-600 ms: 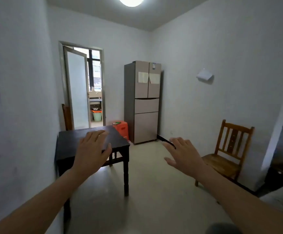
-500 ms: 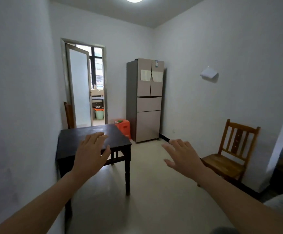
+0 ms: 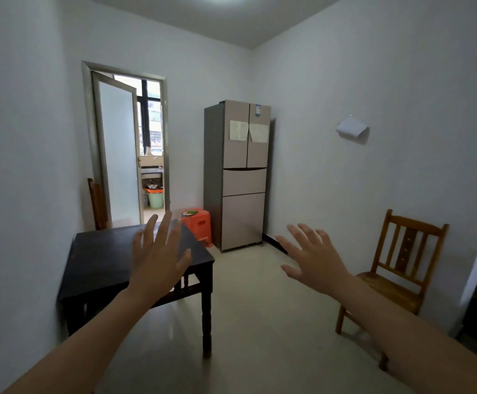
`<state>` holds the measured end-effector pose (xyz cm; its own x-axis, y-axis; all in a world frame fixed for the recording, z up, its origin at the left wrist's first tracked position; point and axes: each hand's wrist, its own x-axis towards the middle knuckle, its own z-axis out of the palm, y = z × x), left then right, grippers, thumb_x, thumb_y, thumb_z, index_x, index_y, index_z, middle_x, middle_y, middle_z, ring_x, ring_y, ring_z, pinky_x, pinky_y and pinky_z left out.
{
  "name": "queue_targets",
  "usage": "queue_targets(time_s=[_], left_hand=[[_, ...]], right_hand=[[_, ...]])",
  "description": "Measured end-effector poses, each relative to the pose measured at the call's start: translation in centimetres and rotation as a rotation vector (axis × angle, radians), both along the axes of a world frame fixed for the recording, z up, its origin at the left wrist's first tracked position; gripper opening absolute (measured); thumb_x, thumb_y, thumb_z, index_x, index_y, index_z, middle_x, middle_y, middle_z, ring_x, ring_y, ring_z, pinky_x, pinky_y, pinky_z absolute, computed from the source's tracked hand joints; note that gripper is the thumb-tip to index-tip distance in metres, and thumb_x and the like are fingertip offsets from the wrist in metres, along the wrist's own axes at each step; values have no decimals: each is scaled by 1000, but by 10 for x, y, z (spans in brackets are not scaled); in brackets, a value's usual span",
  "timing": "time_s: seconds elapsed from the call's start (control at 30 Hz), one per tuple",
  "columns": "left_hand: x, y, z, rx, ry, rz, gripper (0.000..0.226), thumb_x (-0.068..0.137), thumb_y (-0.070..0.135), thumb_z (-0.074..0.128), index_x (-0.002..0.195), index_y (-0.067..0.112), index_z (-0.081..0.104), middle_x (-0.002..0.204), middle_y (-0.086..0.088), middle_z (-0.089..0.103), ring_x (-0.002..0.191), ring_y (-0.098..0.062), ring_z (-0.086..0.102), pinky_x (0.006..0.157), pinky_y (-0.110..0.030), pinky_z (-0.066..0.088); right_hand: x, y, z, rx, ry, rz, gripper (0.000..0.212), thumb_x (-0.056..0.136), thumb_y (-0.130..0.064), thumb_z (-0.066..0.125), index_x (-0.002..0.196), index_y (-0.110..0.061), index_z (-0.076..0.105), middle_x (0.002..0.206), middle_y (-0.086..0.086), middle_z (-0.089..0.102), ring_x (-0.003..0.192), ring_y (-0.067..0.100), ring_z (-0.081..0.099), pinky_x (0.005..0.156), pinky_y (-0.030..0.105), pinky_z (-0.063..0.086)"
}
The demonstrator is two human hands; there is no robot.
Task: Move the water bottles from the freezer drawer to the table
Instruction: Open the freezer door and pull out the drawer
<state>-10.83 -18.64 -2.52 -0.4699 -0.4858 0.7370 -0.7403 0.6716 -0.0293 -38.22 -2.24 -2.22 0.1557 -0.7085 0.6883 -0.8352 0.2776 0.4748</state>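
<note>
Against the left wall stands a dark table (image 3: 98, 260), with a chair back (image 3: 96, 203) showing behind its far corner. The person's left hand (image 3: 157, 263) hangs in the air before the table's right side. Its fingers are straight and fanned apart and it holds nothing. Whether it is over the tabletop cannot be told.

Further back, a door (image 3: 118, 149) stands open onto a lit room. An orange stool (image 3: 199, 223) sits just beside the fridge (image 3: 240, 155) in the far corner. The fridge's upper doors and both lower drawers (image 3: 243, 220) are closed flush. The water bottles are out of sight, and the fridge is well apart from both hands.

The right hand (image 3: 314, 260) is up over open floor, fingers splayed, back toward the camera, gripping nothing. At far right, a wooden chair (image 3: 396, 268) stands by the wall.
</note>
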Motion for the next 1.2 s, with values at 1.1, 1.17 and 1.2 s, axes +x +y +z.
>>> queue_targets(time_s=[1.1, 1.17, 1.2], left_hand=[[-343, -217, -42, 115, -4, -123, 56, 77, 43, 36, 120, 9, 47, 133, -21, 49, 124, -39, 39, 96, -56, 36], [-351, -234, -51, 130, -56, -101, 58, 77, 45, 36, 121, 8, 48, 135, -21, 47, 126, -39, 39, 99, -57, 34], [-355, -243, -55, 143, -64, -90, 59, 77, 46, 36, 120, 8, 48, 134, -21, 47, 126, -39, 39, 99, -57, 34]], right_hand=[[-331, -182, -41, 72, -241, -36, 67, 67, -41, 74, 122, -17, 44, 118, 16, 62, 105, 32, 63, 72, 45, 55], [-343, -199, -48, 86, -252, -36, 78, 58, -39, 83, 122, -17, 44, 118, 16, 62, 105, 32, 62, 72, 44, 55], [-348, -208, -51, 96, -261, -39, 80, 56, -38, 84, 122, -17, 45, 118, 16, 62, 105, 32, 62, 72, 44, 55]])
